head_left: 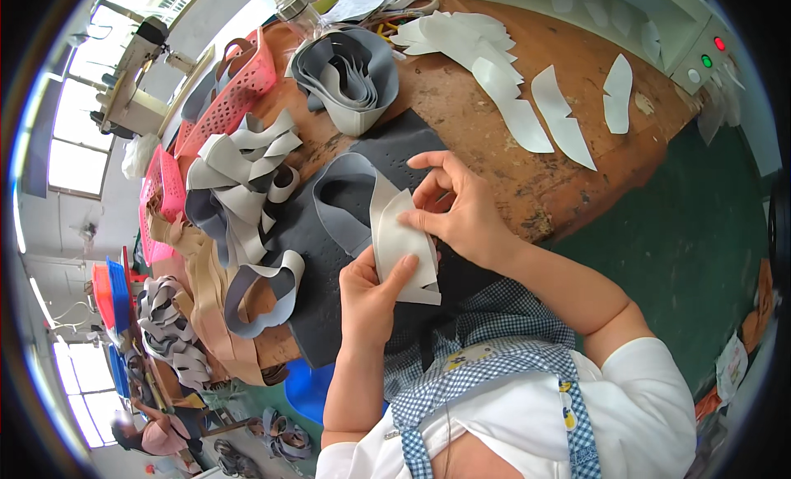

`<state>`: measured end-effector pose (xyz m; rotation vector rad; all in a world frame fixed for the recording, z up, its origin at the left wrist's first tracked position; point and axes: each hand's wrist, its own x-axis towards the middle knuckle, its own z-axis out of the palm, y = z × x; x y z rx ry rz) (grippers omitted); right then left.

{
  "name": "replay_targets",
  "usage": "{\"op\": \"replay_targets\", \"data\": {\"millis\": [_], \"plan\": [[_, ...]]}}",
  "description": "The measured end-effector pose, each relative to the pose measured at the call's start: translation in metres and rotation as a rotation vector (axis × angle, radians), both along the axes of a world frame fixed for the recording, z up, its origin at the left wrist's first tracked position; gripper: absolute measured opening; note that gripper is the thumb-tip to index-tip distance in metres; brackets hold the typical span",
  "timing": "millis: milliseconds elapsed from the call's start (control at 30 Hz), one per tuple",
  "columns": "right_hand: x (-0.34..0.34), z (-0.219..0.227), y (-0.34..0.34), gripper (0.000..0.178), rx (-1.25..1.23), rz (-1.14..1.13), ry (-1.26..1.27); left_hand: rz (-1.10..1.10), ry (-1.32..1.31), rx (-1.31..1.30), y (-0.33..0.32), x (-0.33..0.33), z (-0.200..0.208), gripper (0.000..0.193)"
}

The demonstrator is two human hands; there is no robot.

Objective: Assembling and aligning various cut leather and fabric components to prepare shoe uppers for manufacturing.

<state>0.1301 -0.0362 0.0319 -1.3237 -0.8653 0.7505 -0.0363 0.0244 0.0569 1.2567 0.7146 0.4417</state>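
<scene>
Over a black mat [317, 310] on the worktable I hold a looped shoe upper piece [339, 200], grey inside and off-white outside. A white cut piece [404, 257] with a notched edge lies against its pale face. My left hand [371, 294] grips the lower left of both layers, thumb pressed on top. My right hand [457, 203] pinches the upper right edge between thumb and finger, its other fingers curled. Where the white piece meets the loop underneath is hidden.
White cut pieces [564, 116] and a fanned stack [461, 42] lie at the far right. Nested grey loops [346, 75] stand at the back. Grey-white loops [239, 178] pile up left, near a pink basket [227, 96]. A machine with lit buttons [696, 63] borders the table.
</scene>
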Motion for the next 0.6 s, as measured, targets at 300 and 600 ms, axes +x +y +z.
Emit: {"op": "replay_targets", "data": {"millis": [300,600], "plan": [[0.004,-0.014,0.0,0.059,-0.101,0.087,0.782,0.017,0.011,-0.013,-0.012,0.003,0.001,0.026],[0.032,-0.023,-0.003,0.061,-0.222,-0.061,0.396,-0.173,0.561,0.76,0.032,-0.015,0.026,0.026]]}}
